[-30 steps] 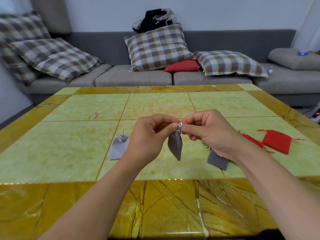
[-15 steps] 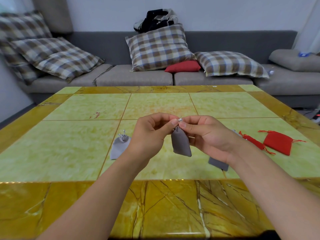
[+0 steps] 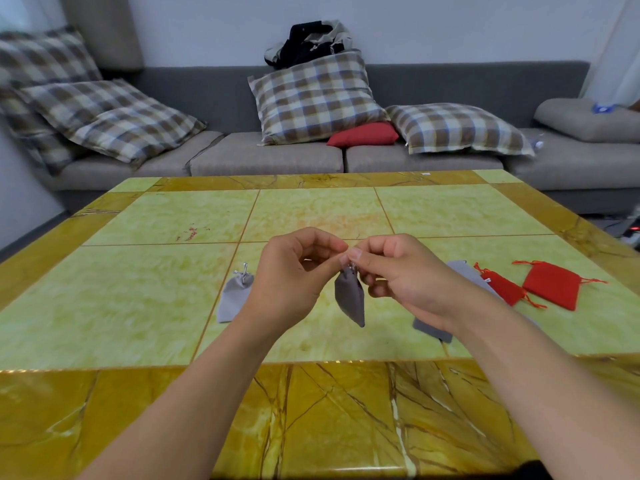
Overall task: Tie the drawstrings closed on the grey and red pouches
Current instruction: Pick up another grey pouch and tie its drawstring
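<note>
Grey pouch [image 3: 350, 299] hangs pinched between left hand [image 3: 294, 282] and right hand [image 3: 401, 278].

No legible text or labels

grey sofa [image 3: 311, 88] along a pale wall [image 3: 450, 26], plaid cushions [image 3: 315, 95] and one red cushion [image 3: 363, 135] on it, dark clothing heap [image 3: 308, 39] on the backrest. glossy yellow-green tiled worktop [image 3: 156, 306] with amber marbled border in front.
</note>
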